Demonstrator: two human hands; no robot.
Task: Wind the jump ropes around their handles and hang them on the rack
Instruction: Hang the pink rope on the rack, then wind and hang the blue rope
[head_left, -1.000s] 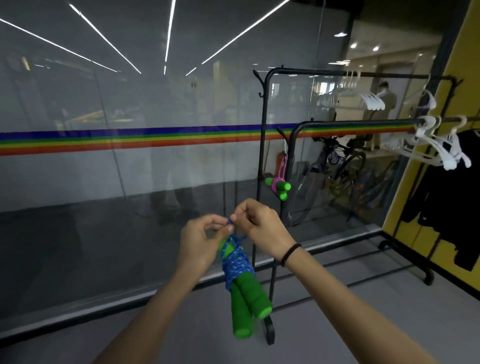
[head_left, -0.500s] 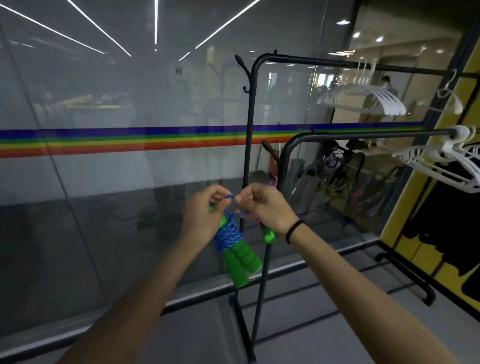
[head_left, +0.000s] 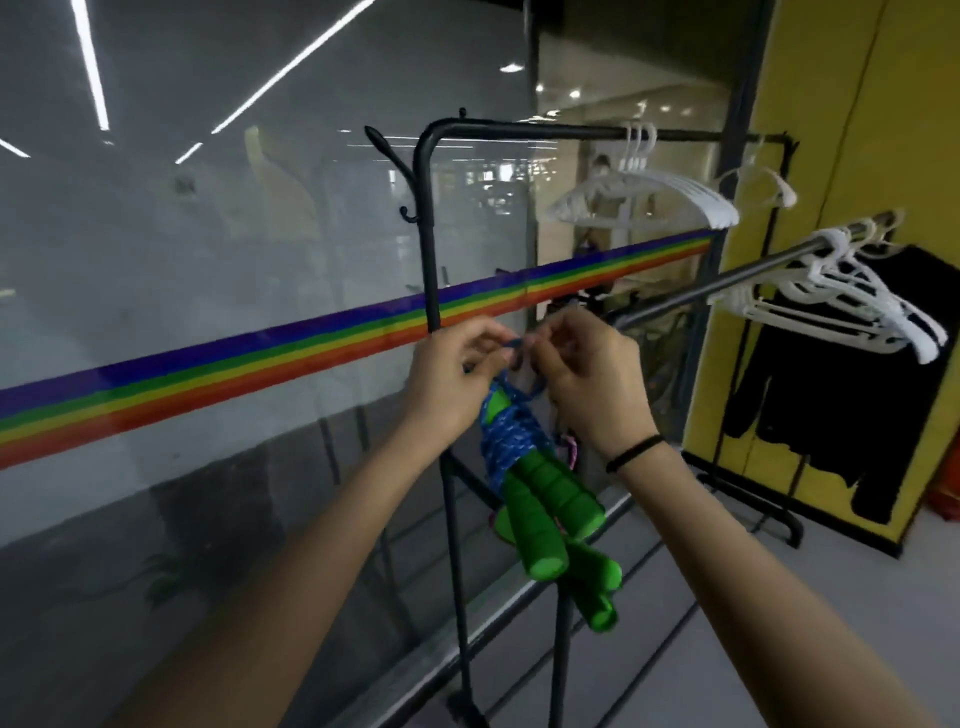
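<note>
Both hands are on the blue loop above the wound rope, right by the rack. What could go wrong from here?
1. The left hand and right hand pinch only the thin loop; the green handles hang free below, so a slip likely drops the bundle.
2. The blue winding may loosen if the loop is pulled.
3. Another green-handled rope hangs right behind; the two could tangle on the rack.

No readable text, labels, brands or numbers anywhere in view
</note>
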